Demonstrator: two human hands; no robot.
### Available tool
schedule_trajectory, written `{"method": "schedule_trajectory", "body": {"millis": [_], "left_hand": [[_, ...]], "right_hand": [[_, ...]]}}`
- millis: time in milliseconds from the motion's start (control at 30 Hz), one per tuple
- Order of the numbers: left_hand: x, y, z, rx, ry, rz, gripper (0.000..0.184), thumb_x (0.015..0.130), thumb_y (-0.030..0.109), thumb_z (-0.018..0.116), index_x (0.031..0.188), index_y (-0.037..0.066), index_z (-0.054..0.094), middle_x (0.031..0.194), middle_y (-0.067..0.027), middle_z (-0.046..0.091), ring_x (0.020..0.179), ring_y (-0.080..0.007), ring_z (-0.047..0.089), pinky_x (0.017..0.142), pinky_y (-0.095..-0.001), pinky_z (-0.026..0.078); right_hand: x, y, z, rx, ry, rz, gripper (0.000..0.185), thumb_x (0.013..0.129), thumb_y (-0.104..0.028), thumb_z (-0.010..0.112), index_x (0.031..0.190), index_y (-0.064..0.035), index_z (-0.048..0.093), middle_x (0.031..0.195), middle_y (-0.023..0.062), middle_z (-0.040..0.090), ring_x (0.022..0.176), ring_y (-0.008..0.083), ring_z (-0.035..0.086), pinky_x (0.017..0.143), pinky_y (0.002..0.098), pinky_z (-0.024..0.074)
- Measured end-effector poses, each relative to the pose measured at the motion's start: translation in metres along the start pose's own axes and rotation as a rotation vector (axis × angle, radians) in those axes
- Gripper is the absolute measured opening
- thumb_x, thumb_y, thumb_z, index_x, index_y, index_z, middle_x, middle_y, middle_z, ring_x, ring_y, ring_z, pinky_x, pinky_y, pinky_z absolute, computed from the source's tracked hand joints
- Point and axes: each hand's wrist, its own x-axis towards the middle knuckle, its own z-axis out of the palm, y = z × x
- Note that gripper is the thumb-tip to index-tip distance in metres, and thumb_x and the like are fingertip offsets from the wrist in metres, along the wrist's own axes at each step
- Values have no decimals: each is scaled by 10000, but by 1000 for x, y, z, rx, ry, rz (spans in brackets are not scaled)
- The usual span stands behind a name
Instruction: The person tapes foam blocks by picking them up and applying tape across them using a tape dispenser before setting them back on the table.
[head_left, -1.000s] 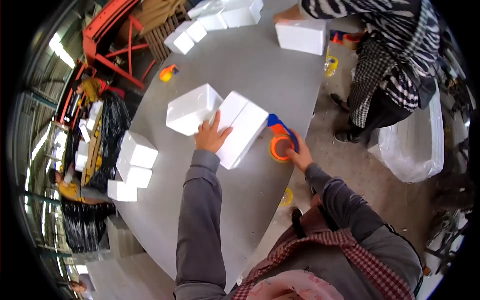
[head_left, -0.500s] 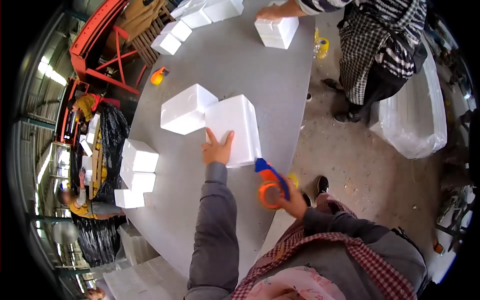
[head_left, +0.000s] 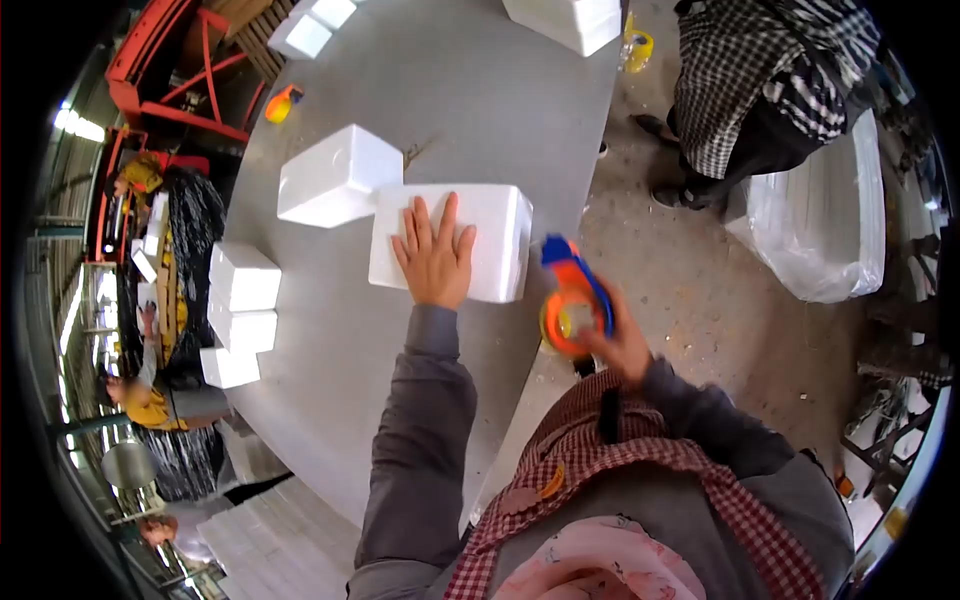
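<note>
A white foam box point(head_left: 497, 235) lies on the grey table point(head_left: 340, 370). My left hand point(head_left: 436, 262) rests flat on it with the fingers spread. Off the table's right edge, my right hand point(head_left: 625, 345) grips an orange and blue tape dispenser point(head_left: 572, 290), which is apart from the box. Another white foam box point(head_left: 340, 180) stands just beyond the first, to the left.
Several white foam boxes point(head_left: 245, 280) stand along the left edge. A second orange tape dispenser point(head_left: 283, 104) lies farther back. A co-worker in a checked apron point(head_left: 730, 80) stands at the right, near a plastic-wrapped stack point(head_left: 815, 220). Tape rolls point(head_left: 638, 48) hang by the edge.
The box under my left hand has turned, and the hand now lies flatter on it. My right hand has drawn the tape dispenser away from the box, to the right. The view has shifted.
</note>
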Motion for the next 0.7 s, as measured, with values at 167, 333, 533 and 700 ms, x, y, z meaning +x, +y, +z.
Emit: {"method": "schedule_trajectory", "body": {"millis": [167,333,533,700], "left_hand": [[5,0,-5,-36,22,-25,479,864,436,446,1320,304,379,1415,-114,267,1309,-302,225,1039,-531,117],[8,-24,-1,-199,25,-44,456,897,378,417,1327,232,371,1393,-112,296,1305,-275,241,1042,-495,137],[-52,8,-79,-1516,-223,-636,403,939,360,397,1192,50,443,1161,-78,487,1042,-155,475,892,-322,394],[-39,55,-91,-2270,-620,-841,415,924,370,431,1199,61,457,1112,-90,529,979,-181,523,858,-326,433]], "right_hand": [[-29,-19,19,55,-421,-25,704,723,-120,619,1330,-22,276,1188,189,466,1049,282,500,886,358,407],[48,-49,61,-570,-746,-354,529,727,-238,658,1217,-150,482,1052,194,511,911,351,533,777,388,460],[20,-82,-48,-562,-206,-578,622,606,-67,697,1186,-227,540,1029,171,524,851,336,560,712,378,489],[53,-122,-40,-587,-185,-747,655,561,-52,722,1165,-245,556,1014,154,526,860,325,540,684,373,479]]}}
